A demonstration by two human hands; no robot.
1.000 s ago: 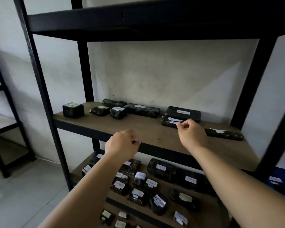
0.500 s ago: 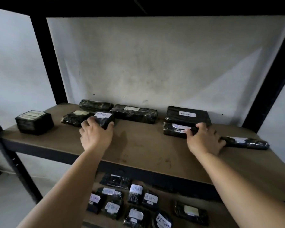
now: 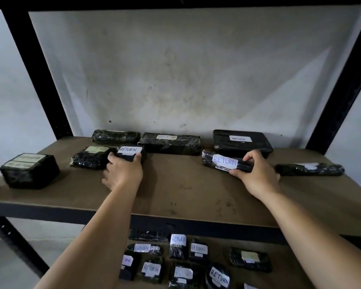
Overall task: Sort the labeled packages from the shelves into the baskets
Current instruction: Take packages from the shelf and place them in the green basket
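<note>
Head view: both hands are on the middle shelf (image 3: 175, 190) of a black rack. The left hand (image 3: 123, 172) has its fingers curled round a small black packet labelled RETURN (image 3: 131, 154), which lies just ahead of the palm, touching a neighbouring wrapped packet (image 3: 90, 158). The right hand (image 3: 256, 174) pinches the right end of a long flat RETURN package (image 3: 223, 161), thumb beneath, fingers over the far edge. Its long axis runs left to right across the shelf, so the hand holds one end only and the far end may droop when lifted. More labelled packets (image 3: 175, 259) lie on the lower shelf. No basket is visible.
</note>
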